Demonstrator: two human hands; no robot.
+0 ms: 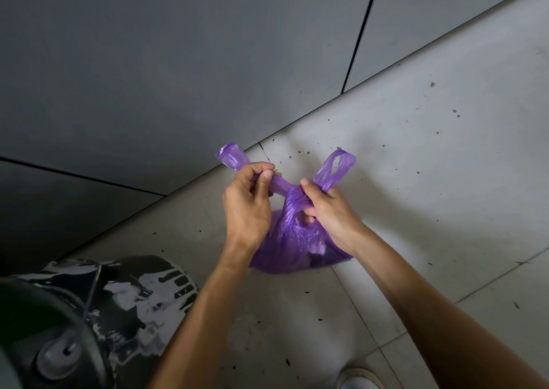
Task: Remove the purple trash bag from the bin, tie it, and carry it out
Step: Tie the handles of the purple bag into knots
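The purple trash bag (292, 240) sits on the pale tiled floor near the wall, out of the bin. Its two handle loops are crossed above it. My left hand (248, 203) pinches the left handle, whose end sticks out up and to the left. My right hand (329, 210) grips the right handle at the crossing, fingers hooked through the plastic, and that loop points up and to the right. The bin (89, 314), dark and smeared with white paint, stands at the lower left with a wire bail handle.
A grey panelled wall (178, 62) rises just behind the bag. The floor tiles (430, 166) are scattered with small dark specks. A white shoe tip (361, 378) shows at the bottom edge, right of centre.
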